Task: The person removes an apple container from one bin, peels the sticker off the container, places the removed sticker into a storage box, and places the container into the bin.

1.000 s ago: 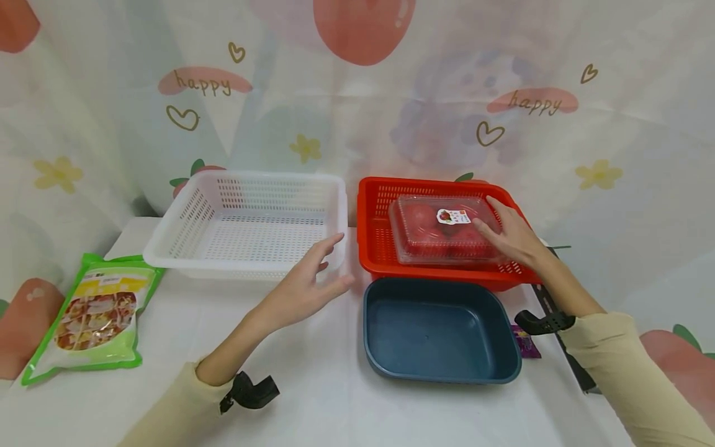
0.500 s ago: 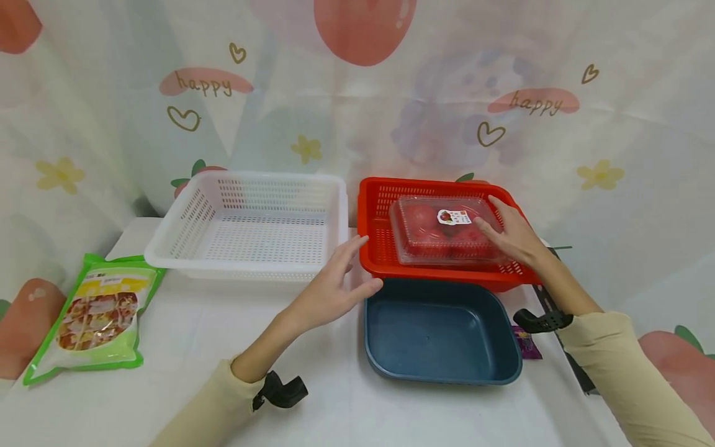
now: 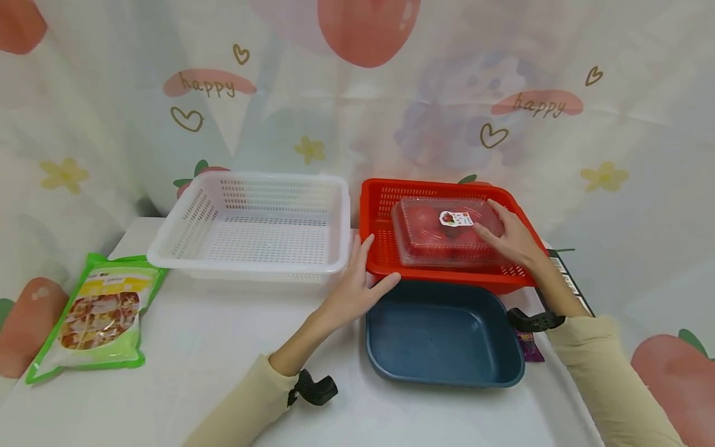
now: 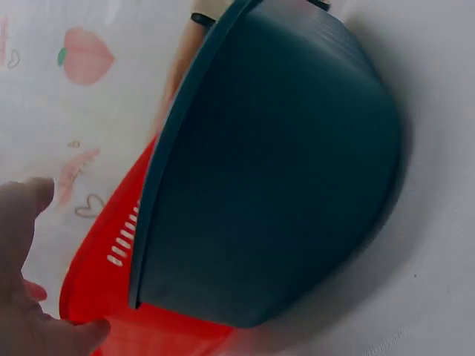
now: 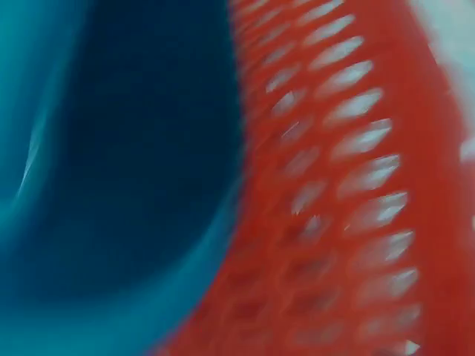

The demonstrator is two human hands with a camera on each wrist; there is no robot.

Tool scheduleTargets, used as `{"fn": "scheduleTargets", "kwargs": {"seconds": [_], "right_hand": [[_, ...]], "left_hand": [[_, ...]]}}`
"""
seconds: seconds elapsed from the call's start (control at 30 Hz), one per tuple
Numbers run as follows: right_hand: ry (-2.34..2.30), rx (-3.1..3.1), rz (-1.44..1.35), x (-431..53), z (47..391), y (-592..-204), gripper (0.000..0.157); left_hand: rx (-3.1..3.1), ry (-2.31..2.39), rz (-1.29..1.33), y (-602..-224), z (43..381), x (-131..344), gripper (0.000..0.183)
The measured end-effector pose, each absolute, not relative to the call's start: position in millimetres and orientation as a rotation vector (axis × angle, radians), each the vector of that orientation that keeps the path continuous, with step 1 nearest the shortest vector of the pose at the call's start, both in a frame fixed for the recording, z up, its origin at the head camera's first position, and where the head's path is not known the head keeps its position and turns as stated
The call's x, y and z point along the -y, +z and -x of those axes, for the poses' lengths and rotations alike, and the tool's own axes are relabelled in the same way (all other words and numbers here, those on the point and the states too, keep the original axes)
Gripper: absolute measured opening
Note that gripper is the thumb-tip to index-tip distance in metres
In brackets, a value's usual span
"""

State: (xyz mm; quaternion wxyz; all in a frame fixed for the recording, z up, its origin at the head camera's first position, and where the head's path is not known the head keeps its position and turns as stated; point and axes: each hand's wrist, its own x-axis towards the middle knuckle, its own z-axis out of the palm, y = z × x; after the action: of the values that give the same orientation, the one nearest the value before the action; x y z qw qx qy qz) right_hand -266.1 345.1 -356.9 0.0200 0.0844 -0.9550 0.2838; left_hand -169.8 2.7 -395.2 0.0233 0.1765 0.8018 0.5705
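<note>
A clear lidded plastic box of round red fruit, with a white label on top, lies in the red perforated basket. My right hand rests over the right end of this box, thumb on the lid and fingers extended along the far side. My left hand reaches to the basket's front left corner, thumb and fingers spread, fingertips right at the rim. In the left wrist view the left hand shows beside the red basket. The right wrist view is blurred and shows no hand.
A dark blue tub stands right in front of the red basket. To the left are a white perforated basket and a green-edged food bag. A small purple packet lies at the tub's right, partly hidden.
My left hand has moved right, from in front of the white basket to the red basket's corner. The right hand stays at the fruit box; its forearm has shifted slightly left.
</note>
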Motion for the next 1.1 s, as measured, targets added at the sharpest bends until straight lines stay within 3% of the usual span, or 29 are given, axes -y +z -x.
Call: {"fn": "scheduleTargets", "kwargs": {"seconds": [0.4,1.1], "right_hand": [[0.906,2.903,-0.085,-332,246,-353,0.087],[1.22,3.112,-0.053,-341,240,-358,0.09]], "left_hand": [[-2.272,1.96,-0.512,-407,180,-3,0.091],[-2.224,2.016,-0.425,-413,180,-6,0.089]]}}
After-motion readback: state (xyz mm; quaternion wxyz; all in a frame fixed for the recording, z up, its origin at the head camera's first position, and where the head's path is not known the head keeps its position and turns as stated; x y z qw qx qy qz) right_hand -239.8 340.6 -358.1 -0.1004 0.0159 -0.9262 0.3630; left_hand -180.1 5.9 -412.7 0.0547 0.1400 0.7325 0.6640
